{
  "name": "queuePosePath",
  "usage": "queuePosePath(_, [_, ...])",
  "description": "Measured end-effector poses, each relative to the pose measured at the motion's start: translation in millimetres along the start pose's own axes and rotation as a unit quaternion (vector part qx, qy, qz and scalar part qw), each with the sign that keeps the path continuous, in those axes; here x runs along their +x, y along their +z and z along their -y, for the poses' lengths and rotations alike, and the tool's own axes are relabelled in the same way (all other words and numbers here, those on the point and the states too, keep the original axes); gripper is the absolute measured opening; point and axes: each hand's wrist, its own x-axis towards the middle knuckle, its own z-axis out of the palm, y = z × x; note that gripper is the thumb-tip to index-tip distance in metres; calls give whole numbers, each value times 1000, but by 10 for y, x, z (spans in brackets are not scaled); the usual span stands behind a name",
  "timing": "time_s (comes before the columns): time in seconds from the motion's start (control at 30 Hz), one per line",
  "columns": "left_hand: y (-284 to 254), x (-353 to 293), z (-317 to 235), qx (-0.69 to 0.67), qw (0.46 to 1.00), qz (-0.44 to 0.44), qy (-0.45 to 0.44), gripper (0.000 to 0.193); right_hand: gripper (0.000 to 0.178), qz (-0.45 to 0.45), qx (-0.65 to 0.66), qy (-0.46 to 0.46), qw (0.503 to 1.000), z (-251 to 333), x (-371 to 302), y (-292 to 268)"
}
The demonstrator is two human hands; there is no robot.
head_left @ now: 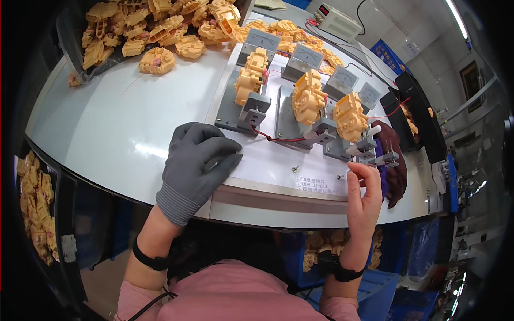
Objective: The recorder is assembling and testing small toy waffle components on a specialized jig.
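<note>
1. Head view, right hand: the bare right hand (365, 193) is raised at the front edge of the white board (262, 167), thumb and index fingertips close together, the gap narrow. They sit just beside the right-hand clamp (366, 150); whether they touch it or pinch something small is hard to tell from here.
2. Head view, the piece nearest that grip: the right housing (350, 117), yellow-orange, stands in its fixture beyond the fingertips, apart from them.
3. Head view, left hand: the grey-gloved left hand (199, 160) hangs over the board's left front corner, fingers loosely curled, a gap between thumb and fingers, with nothing visible in it.
4. Head view, beyond the left hand: the left housing (250, 79) stands upright in its fixture, well apart from the glove. The middle housing (309, 99) stands between the other two, and a row of meters (303, 55) lines the back.
</note>
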Motion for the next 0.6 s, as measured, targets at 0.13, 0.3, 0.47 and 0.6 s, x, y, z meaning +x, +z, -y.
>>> queuePosePath(0.13, [-38,-11,9,11,1000,-1,5,15,12,53,-46,36,997,-182,-49,-89])
queuePosePath(0.3, [-9,-8,23,10,1000,-4,-2,14,11,84,-57,33,994,-147,-21,-95])
queuePosePath(0.47, [-23,-7,0,6,1000,12,-10,16,12,87,-19,52,995,-161,-18,-100])
queuePosePath(0.6, [-23,-11,14,4,1000,14,-9,16,12,80,-14,42,996,-196,-47,-67])
